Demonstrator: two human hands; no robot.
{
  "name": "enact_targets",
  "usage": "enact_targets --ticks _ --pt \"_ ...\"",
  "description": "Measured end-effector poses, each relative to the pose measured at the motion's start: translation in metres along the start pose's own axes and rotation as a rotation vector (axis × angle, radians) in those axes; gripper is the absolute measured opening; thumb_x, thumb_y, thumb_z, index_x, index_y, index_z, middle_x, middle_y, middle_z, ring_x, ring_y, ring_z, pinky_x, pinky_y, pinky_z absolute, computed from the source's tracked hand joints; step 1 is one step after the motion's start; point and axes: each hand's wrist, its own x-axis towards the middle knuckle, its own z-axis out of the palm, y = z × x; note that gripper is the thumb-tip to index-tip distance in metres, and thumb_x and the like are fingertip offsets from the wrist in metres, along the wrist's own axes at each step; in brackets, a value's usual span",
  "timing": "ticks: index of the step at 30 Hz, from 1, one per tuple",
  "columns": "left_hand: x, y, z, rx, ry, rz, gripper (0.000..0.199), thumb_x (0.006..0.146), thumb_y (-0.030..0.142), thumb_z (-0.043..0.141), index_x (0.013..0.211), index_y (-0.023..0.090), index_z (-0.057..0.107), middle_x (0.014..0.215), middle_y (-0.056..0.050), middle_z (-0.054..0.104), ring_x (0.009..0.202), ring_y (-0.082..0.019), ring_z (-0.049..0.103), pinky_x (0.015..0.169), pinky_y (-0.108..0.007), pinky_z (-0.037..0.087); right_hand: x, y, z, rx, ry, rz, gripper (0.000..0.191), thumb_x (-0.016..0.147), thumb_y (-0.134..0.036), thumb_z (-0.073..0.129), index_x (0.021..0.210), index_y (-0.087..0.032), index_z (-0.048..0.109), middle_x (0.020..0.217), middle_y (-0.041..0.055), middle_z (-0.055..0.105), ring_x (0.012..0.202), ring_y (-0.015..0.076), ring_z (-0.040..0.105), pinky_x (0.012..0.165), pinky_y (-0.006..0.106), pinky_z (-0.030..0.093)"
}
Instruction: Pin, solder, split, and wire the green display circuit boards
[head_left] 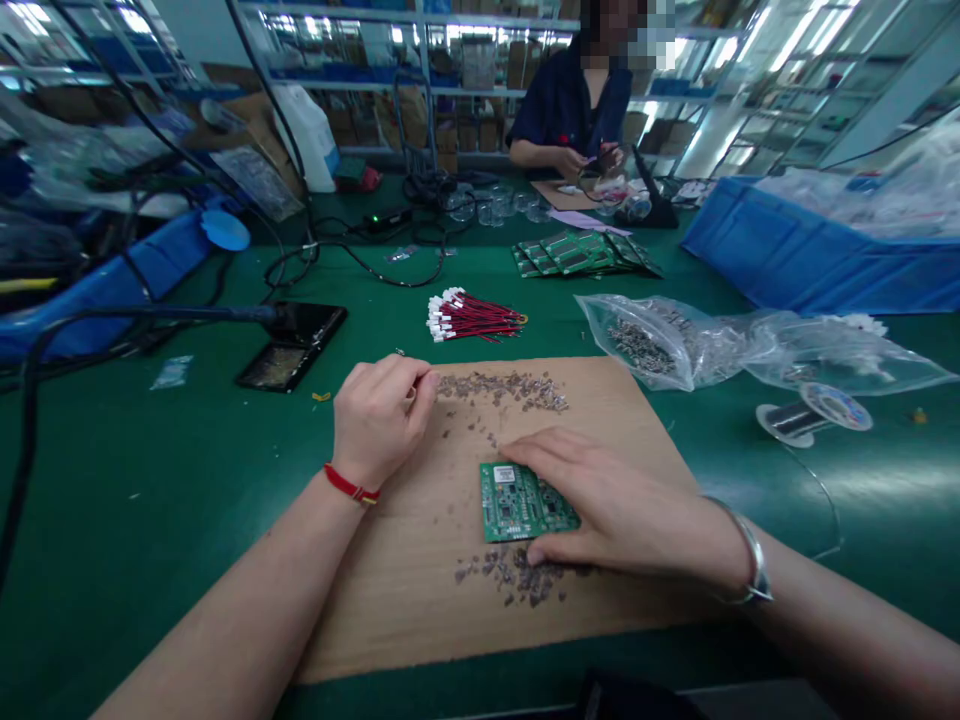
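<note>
A green circuit board (508, 503) lies on a brown cardboard sheet (405, 600). Over its right part spreads my right hand (607, 500), thumb at the near edge and fingers at the far edge, partly hiding it. My left hand (380, 415) rests curled at the cardboard's far left, fingertips by a strip of small brownish parts (510, 388); whatever its fingers hold, if anything, is hidden. Another scatter of small parts (517, 575) lies just below the board, beside my right thumb.
Beyond the cardboard are red-black wires with white connectors (476, 315), stacked green boards (581, 254) and plastic bags of parts (660, 340). A solder spool (814, 415) stands right; a black tray (291, 345) lies left. Blue bins (817, 245) flank the table. A person (574, 110) works opposite.
</note>
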Motion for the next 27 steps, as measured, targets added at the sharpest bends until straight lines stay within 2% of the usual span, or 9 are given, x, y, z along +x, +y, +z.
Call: enact_targets --ticks 2,6,9,12,14,16,21,24,27 --pt "0.0 -0.001 0.0 0.012 -0.007 -0.013 0.016 0.087 0.027 0.049 0.076 0.018 0.059 0.07 -0.002 0.061 0.067 -0.017 0.055 0.065 -0.031 0.035 0.002 0.003 0.009 -0.013 0.004 0.02 0.08 0.066 -0.043 0.076 0.132 -0.012 0.044 0.127 0.0155 0.052 0.117 0.0293 0.048 0.1 0.042 0.04" --pt "0.004 -0.008 -0.007 0.052 -0.009 -0.067 0.017 0.087 0.027 0.049 0.076 0.018 0.058 0.072 -0.002 0.062 0.069 -0.017 0.056 0.068 -0.032 0.036 0.003 0.007 0.02 -0.004 0.008 0.069 0.077 0.067 -0.036 0.074 0.134 -0.013 0.043 0.121 0.0145 0.053 0.112 0.0295 0.048 0.098 0.044 0.041" --pt "0.009 -0.016 -0.015 0.071 -0.028 -0.135 0.017 0.089 0.028 0.047 0.081 0.018 0.059 0.076 -0.002 0.063 0.07 -0.016 0.056 0.07 -0.032 0.037 0.001 0.007 0.018 0.083 0.029 0.092 0.074 0.066 -0.036 0.074 0.132 -0.015 0.047 0.117 0.0128 0.052 0.109 0.0285 0.049 0.095 0.044 0.043" --pt "0.014 -0.02 -0.021 0.041 -0.116 -0.198 0.017 0.09 0.028 0.046 0.095 0.018 0.058 0.085 -0.002 0.065 0.071 -0.015 0.058 0.069 -0.029 0.041 -0.003 0.007 0.008 0.238 0.154 0.099 0.073 0.064 -0.039 0.075 0.13 -0.024 0.049 0.119 0.0089 0.051 0.11 0.0262 0.049 0.096 0.043 0.042" --pt "0.015 -0.02 -0.024 -0.001 -0.233 -0.209 0.017 0.089 0.029 0.047 0.097 0.019 0.058 0.084 -0.002 0.066 0.069 -0.014 0.059 0.065 -0.027 0.043 -0.006 0.007 0.0 0.445 0.29 0.093 0.072 0.064 -0.043 0.077 0.129 -0.029 0.05 0.123 0.0064 0.051 0.114 0.0257 0.048 0.099 0.041 0.038" --pt "0.016 -0.017 -0.027 -0.036 -0.376 -0.194 0.015 0.088 0.029 0.049 0.093 0.021 0.061 0.08 0.0 0.065 0.069 -0.014 0.059 0.063 -0.025 0.044 -0.008 0.009 -0.005 0.818 0.354 0.102 0.069 0.065 -0.051 0.074 0.127 -0.03 0.052 0.122 0.0049 0.054 0.114 0.0249 0.05 0.098 0.039 0.04" --pt "0.013 -0.009 -0.028 -0.049 -0.616 -0.158 0.021 0.087 0.02 0.047 0.097 0.023 0.066 0.097 -0.004 0.066 0.088 -0.019 0.061 0.078 -0.032 0.048 -0.003 0.012 0.01 1.803 0.203 0.358 0.05 0.071 -0.059 0.066 0.104 -0.021 0.067 0.099 0.0045 0.069 0.086 0.0157 0.064 0.081 0.026 0.051" --pt "0.009 -0.008 -0.024 -0.057 -0.706 -0.141 0.03 0.085 0.012 0.046 0.106 0.025 0.065 0.105 -0.005 0.065 0.096 -0.02 0.059 0.085 -0.035 0.047 0.004 0.015 0.025 2.053 0.102 0.458 0.048 0.078 -0.056 0.061 0.102 -0.015 0.068 0.1 0.0072 0.07 0.08 0.0131 0.066 0.08 0.023 0.052" --pt "0.007 -0.009 -0.021 -0.078 -0.752 -0.146 0.031 0.084 0.01 0.046 0.104 0.024 0.065 0.103 -0.004 0.065 0.096 -0.02 0.06 0.085 -0.035 0.047 0.008 0.021 0.037 2.124 0.049 0.482 0.048 0.084 -0.054 0.055 0.106 -0.013 0.066 0.101 0.0091 0.07 0.081 0.014 0.068 0.079 0.024 0.053"
